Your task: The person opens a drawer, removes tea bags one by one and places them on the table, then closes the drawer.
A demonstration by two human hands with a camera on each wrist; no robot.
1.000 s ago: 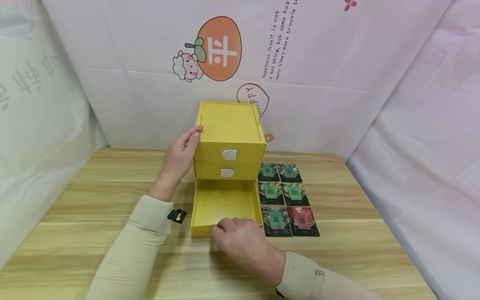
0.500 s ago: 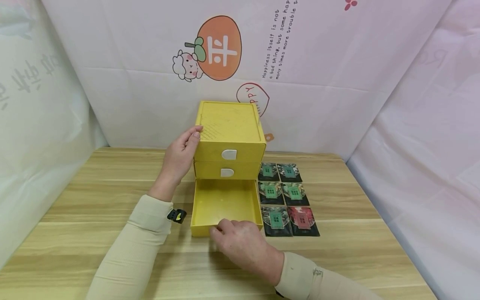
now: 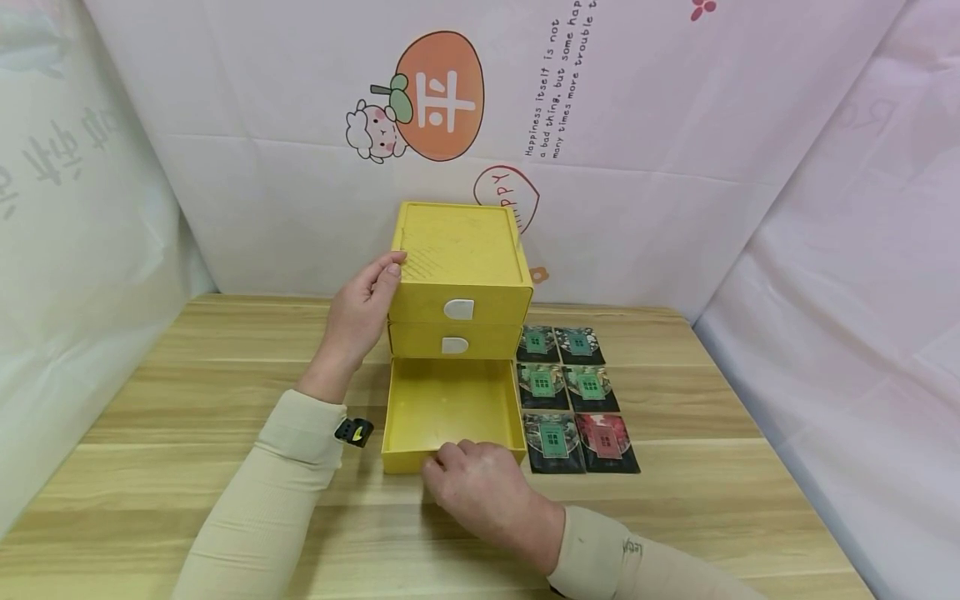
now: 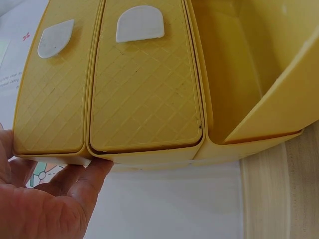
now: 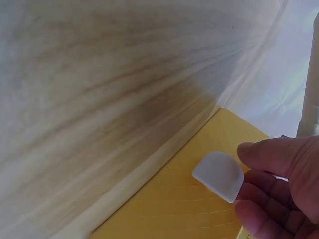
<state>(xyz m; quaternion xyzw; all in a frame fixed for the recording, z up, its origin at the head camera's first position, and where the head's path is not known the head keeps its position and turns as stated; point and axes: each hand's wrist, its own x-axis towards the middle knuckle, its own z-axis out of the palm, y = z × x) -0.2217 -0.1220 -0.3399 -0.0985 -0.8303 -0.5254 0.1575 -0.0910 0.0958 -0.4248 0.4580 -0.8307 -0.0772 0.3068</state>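
A yellow drawer cabinet [image 3: 459,242] has its bottom drawer [image 3: 450,408] pulled out, with nothing inside it. My left hand [image 3: 360,308] holds the cabinet by its upper left side, thumb near the front corner and fingertips at the top edge. In the left wrist view its fingers [image 4: 92,181] lie along the side of the cabinet. At the front of the pulled-out drawer is my right hand [image 3: 487,492]. Its thumb and curled fingers stand on either side of the white drawer handle [image 5: 219,174], right at its edge. The head view hides that handle behind the hand.
Several dark sachets [image 3: 553,442] lie in two columns right of the cabinet, one with a red label [image 3: 606,437]. The upper two drawers [image 3: 491,307] are closed. A printed white cloth [image 3: 285,192] stands behind the wooden table [image 3: 210,400].
My right hand has sunk very slightly at the drawer front. The left hand, the cabinet, the drawer and the sachets have stayed put.
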